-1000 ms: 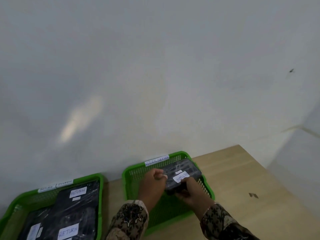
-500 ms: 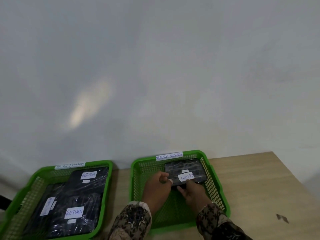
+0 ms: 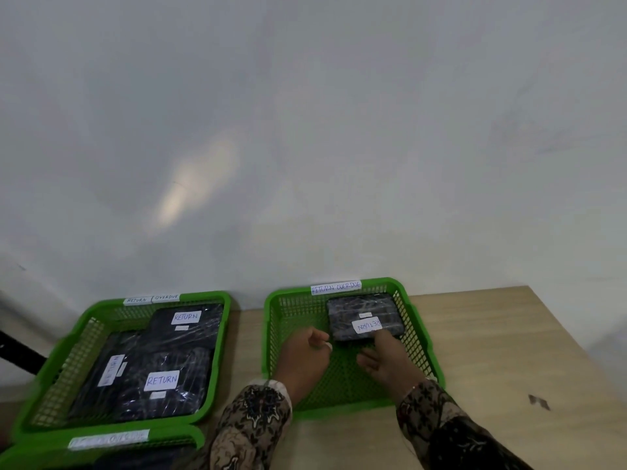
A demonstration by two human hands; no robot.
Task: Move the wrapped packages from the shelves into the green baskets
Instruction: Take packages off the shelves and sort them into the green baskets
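**Package down in right basket, far corner**

Package [image 3: 364, 317] lies flat in the far right corner of the right basket [image 3: 420, 334], long axis running left to right, "RETURN" label facing away from me. It sits just beyond both my hands. Right hand [image 3: 385, 359] is nearer: fingers loosely spread, fingertips touching the package's near edge, gripping nothing. Left hand [image 3: 303, 357] hovers left of it, curled loosely shut, empty, apart from the package. Left basket [image 3: 217, 334] holds several labelled packages. Both baskets on the bench [image 3: 492, 334].

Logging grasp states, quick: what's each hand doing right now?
Left hand: curled shut, empty.
Right hand: open, fingertips touching the wrapped package, not gripping.
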